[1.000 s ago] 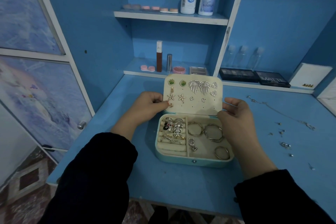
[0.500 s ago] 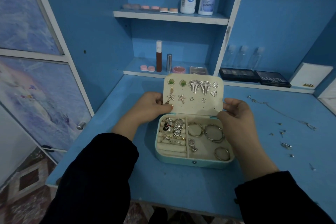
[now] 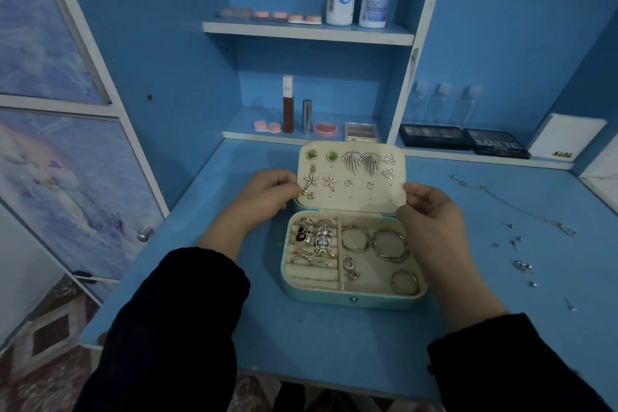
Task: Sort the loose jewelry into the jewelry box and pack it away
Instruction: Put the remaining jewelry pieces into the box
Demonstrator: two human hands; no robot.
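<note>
**Cream velvet earring panel held at both edges over an open jewelry box**

A pale blue jewelry box (image 3: 354, 301) sits open in the middle of a blue desk (image 3: 334, 338), directly in front of the person. Its upright cream earring panel (image 3: 351, 197) is held on both sides. The left hand (image 3: 267, 192) curls round the left edge and the right hand (image 3: 431, 211) pinches the right edge between thumb and fingers.

The step looks like steadying or folding this panel. To do it well, both hands should move evenly so the panel stays square. The left thumb should keep off the gold drop earring (image 3: 309, 182) hanging just beside it. Closing now would likely be too soon, as a thin chain (image 3: 515, 207) and small loose pieces (image 3: 521, 266) lie on the desk well to the right.

The panel carries:
- Green studs (image 3: 311, 154).
- Two silver leaf earrings (image 3: 361, 160).
- Triangle earrings (image 3: 389, 159).
- A starfish stud (image 3: 330, 181).
- Two tiny studs, with several pin holes unused.

In the base, the left compartment's padded rolls hold a cluster of rings (image 3: 314, 241), and the front rolls are bare. The right compartment holds three hoops (image 3: 389, 244) and a small silver charm (image 3: 349, 266).
</note>
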